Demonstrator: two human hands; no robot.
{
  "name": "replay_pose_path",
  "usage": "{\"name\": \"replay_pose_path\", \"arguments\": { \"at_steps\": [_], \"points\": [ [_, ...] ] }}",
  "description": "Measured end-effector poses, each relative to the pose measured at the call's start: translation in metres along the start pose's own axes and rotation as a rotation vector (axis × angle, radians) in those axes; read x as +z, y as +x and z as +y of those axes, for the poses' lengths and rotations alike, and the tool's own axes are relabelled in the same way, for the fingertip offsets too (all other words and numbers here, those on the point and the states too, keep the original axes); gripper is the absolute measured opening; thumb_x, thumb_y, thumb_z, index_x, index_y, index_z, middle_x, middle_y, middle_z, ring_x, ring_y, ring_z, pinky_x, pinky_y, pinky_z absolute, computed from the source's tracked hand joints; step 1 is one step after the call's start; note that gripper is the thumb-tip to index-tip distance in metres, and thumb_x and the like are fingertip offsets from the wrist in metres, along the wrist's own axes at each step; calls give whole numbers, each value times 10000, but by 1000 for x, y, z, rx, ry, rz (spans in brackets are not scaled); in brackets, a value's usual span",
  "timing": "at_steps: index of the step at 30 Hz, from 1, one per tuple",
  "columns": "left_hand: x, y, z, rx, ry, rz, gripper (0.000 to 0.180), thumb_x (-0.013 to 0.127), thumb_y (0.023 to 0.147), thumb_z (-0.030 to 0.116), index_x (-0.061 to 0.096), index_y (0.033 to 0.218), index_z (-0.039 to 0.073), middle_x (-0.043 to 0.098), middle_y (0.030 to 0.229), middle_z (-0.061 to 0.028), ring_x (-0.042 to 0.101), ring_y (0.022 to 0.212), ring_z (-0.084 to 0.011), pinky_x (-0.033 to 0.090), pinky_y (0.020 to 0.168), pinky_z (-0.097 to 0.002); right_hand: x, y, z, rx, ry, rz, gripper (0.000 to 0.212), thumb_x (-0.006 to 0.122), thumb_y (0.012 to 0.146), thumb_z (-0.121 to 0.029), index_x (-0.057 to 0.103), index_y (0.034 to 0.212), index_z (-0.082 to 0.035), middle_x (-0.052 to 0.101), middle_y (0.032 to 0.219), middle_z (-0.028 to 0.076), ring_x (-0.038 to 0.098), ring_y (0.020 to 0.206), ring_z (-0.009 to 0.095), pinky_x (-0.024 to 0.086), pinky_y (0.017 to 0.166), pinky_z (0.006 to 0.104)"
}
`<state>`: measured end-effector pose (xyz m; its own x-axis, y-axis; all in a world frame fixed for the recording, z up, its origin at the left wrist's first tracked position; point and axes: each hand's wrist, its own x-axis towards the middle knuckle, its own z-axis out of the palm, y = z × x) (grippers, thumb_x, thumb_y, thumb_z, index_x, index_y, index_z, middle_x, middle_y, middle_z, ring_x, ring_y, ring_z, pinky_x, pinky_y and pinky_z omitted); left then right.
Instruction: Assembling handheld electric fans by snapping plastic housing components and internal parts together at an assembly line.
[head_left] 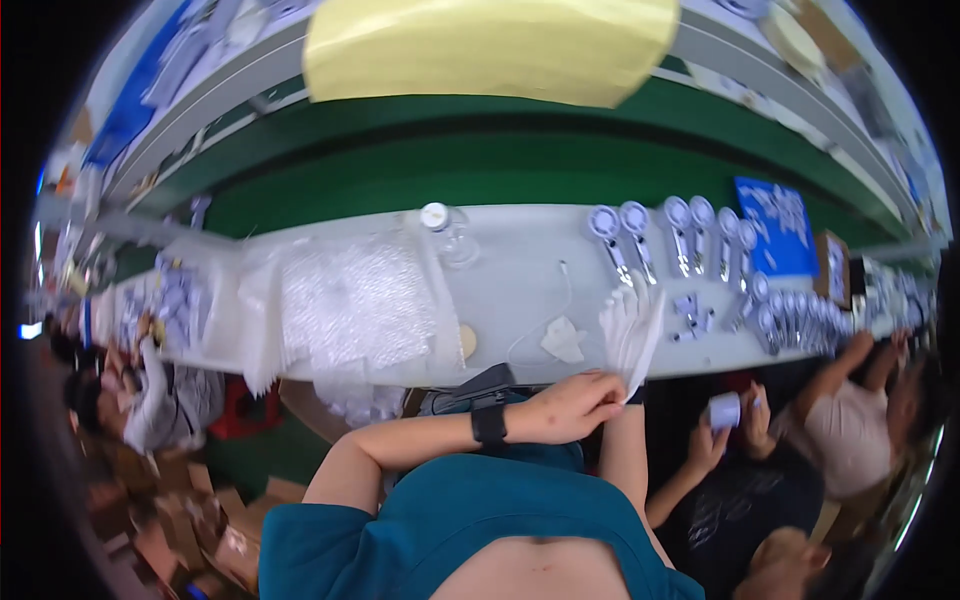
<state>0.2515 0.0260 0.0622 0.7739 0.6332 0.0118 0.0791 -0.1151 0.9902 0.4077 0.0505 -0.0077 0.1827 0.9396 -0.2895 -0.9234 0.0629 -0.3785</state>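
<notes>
A white glove [640,345] covers my right hand [628,320], which reaches up over the table's front edge with its fingers stretched out. My left hand [572,408], bare and with a black watch at the wrist, pinches the glove's cuff near the right wrist. Just left of the gloved hand lies a crumpled white cloth piece [563,340], perhaps another glove. Beyond the gloved fingers stand several round-headed white things with shiny handles [604,225]. Small white and dark parts [690,318] lie right of the glove.
Bubble wrap [350,300] covers the table's left part. A white-lidded container [435,217] stands at the back. To the right are more round-headed pieces [800,318], a blue sheet [775,225] and a cardboard box [832,268]. A co-worker [750,490] sits close on my right.
</notes>
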Motion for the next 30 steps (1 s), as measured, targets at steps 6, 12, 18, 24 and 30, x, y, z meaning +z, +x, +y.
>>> {"name": "replay_pose_path", "arguments": {
  "at_steps": [6,12,18,24,30],
  "points": [
    [-54,-40,-30,-245,971,942,442,644,742,116,444,1125,23,523,1033,-142,496,978,-276,398,820,-344,1,14,54,603,-710,64,536,452,890,-450,432,1266,-69,605,1035,89,585,869,146,444,798,249],
    [-139,-126,-92,-854,73,1085,611,693,687,114,409,1219,17,522,1069,-168,479,1011,-301,397,841,-369,19,7,143,739,-1096,-278,507,498,883,-385,447,1236,-26,576,1096,115,561,941,180,431,788,270],
    [-190,-220,-168,-589,1156,1195,571,711,698,160,457,1178,-19,562,890,-127,560,765,-252,462,694,-328,92,17,240,535,-1413,-150,642,618,784,-410,447,1215,35,491,1227,163,508,1069,261,418,857,326],
    [-200,-226,-180,-747,207,1379,463,735,671,232,573,991,-60,562,830,-126,553,690,-320,456,730,-386,92,30,309,302,-1986,157,758,704,687,-379,410,1237,51,509,1136,191,502,1055,270,409,876,346],
    [-210,-215,-171,-658,223,1136,465,731,665,223,554,1011,-32,564,901,-164,555,760,-359,456,739,-390,63,12,336,332,-1621,-18,768,693,698,-401,396,1254,37,519,1131,194,517,1042,269,414,864,341]
  ]
}}
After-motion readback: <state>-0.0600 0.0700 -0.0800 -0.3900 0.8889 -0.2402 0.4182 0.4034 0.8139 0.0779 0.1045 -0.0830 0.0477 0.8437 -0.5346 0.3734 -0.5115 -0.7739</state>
